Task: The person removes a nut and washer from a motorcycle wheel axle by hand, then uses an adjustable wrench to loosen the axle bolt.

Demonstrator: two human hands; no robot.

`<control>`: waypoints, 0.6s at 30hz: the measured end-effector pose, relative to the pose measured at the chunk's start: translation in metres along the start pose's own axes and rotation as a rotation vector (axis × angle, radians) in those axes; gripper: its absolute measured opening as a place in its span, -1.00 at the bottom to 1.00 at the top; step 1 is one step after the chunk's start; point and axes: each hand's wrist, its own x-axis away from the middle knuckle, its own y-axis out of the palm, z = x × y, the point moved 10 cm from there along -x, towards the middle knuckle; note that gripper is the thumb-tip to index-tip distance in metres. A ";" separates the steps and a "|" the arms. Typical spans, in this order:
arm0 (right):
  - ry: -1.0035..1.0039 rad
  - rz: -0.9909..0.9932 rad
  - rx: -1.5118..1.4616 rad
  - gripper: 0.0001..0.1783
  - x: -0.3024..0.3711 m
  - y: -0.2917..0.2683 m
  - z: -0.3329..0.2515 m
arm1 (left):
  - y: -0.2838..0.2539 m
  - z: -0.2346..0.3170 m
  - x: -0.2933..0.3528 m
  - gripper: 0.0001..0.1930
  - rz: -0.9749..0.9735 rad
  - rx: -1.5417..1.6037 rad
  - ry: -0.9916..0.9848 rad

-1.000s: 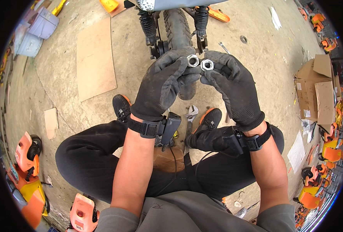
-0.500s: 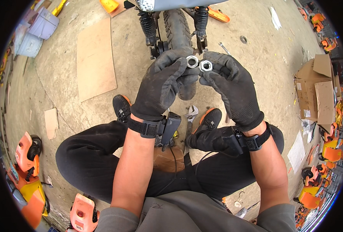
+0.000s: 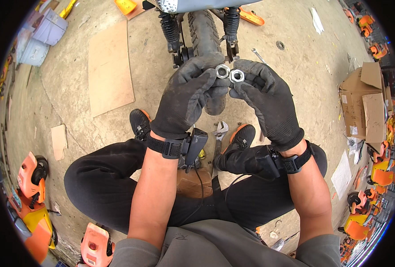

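Observation:
Two silver hex nuts are held up side by side in front of a wheel. My left hand, in a black glove, pinches one hex nut by its edge, its hole facing me. The other hex nut sits between the thumb and fingers of my gloved right hand. The two nuts touch or nearly touch. Behind them is a knobby black tire between two shock absorbers, its lower part partly covered by my hands.
An adjustable wrench lies between my shoes. Beyond my right hand lies a smaller wrench. Flat cardboard is on the left floor, a cardboard box on the right. Orange ride-on vehicles stand around, and buckets at far left.
The nut in my left hand has shifted slightly to the right, closer to the other nut. My right hand stays in place.

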 end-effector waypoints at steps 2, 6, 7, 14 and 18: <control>-0.005 0.001 -0.002 -0.61 0.000 0.000 0.000 | 0.002 0.000 0.000 -0.63 -0.016 -0.010 -0.001; 0.002 -0.001 0.030 -0.61 0.000 0.000 -0.001 | 0.004 0.001 0.000 -0.64 -0.033 -0.006 0.006; 0.006 -0.003 0.041 -0.61 0.000 0.000 -0.001 | 0.004 0.001 0.000 -0.64 -0.033 0.002 0.008; -0.018 0.036 0.022 -0.64 0.000 -0.002 -0.001 | 0.004 0.001 0.001 -0.64 -0.039 0.015 0.012; 0.001 0.004 0.047 -0.61 0.001 -0.001 -0.003 | 0.002 -0.002 -0.001 -0.63 -0.026 0.037 -0.006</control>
